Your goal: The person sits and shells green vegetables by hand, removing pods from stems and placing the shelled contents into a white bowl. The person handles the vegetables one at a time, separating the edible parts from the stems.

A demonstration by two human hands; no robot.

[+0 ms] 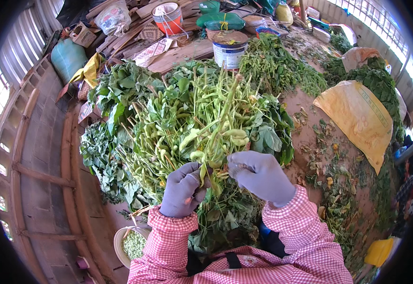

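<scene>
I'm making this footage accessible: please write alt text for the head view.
A gloved left hand holds a stalk of green bean pods, the gloved right hand close beside it, above a heap of leafy, pod-bearing plants. A pale bucket of what look like shelled beans stands at lower left; a yellow sack lies on the right.

My hands wear greyish-purple gloves, smudged brown at the right fingertips. My pink-and-white checked sleeves gather at the cuffs. A short dark strip marks the matching cloth below.
</scene>
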